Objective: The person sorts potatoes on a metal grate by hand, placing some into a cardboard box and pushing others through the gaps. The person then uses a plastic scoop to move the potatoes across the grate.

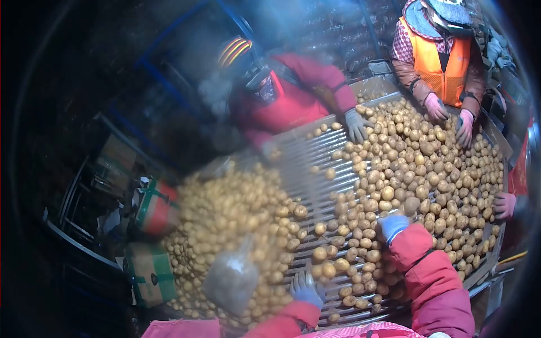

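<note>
Both of my hands wear bluish-grey gloves below red sleeves, over a metal roller table [321, 197] heaped with potatoes [434, 163]. Low in the middle, my left hand [307, 289] lies on the rollers with its fingers spread, beside the left pile of potatoes [225, 208]. Farther right, my right hand [393, 227] touches the edge of the right pile; its fingers are largely hidden, and whether it holds a potato is unclear. A blurred greyish bag-like object [231, 281] shows over the left pile.
A person in red [287, 101] reaches a gloved hand to the rollers across the table. Another in an orange vest [445, 67] has pink gloves over the potatoes. A third person's pink-gloved hand [504, 206] is at the right edge. Cardboard boxes [149, 273] stand left.
</note>
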### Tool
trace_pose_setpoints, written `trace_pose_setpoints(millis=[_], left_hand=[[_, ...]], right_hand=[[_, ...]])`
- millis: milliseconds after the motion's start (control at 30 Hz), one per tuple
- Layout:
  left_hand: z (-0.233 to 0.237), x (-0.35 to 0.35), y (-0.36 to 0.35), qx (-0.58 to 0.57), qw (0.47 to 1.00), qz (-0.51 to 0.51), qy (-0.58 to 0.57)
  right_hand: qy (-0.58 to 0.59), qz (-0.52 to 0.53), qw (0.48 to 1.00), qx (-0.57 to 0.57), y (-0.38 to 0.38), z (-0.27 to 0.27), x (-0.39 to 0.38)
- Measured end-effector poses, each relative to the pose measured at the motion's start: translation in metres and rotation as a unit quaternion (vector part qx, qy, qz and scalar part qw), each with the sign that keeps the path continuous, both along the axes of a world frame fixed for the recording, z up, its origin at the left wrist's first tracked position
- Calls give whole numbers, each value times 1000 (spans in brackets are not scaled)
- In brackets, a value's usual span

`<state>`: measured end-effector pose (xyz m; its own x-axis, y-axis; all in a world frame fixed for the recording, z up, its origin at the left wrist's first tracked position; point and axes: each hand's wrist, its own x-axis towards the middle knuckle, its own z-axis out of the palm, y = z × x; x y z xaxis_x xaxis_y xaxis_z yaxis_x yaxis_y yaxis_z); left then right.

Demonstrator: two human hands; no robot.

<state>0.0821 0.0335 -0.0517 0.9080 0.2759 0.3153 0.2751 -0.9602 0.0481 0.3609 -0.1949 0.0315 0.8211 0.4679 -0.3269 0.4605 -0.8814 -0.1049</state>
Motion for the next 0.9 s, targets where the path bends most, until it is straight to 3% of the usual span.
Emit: trace_pose_setpoints(millis=[300,433,467,533,567,633,667,733,800,900], left_hand=[[-4,-2,-6,-14,1000,11,17],[-9,1,-1,-4,1000,4,18],[-11,-2,1,1,1000,3,21],[-11,-3,4,8,1000,-5,15],[-11,-3,3,10,1000,-11,12],[-8,-2,2,10,1000,-1,15],[-6,-2,1,11,1000,1,14],[-9,-3,-1,6,1000,7,-12],[-22,-6,5,5,1000,9,-13],[-35,-2,17,-86,995,-13,-55]], right_hand=[[61,7,998,3,3,-40,27],[65,7,998,5,-3,-11,23],[86,-42,987,129,-14,-14,20],[122,-134,916,358,-59,-30,14],[218,-168,817,506,-81,-19,-1],[156,-119,724,661,-102,-2,-8],[2,-39,741,671,-106,4,-2],[-299,128,706,629,-114,22,15],[-249,85,726,636,-135,46,27],[-22,-79,756,649,-151,114,29]])
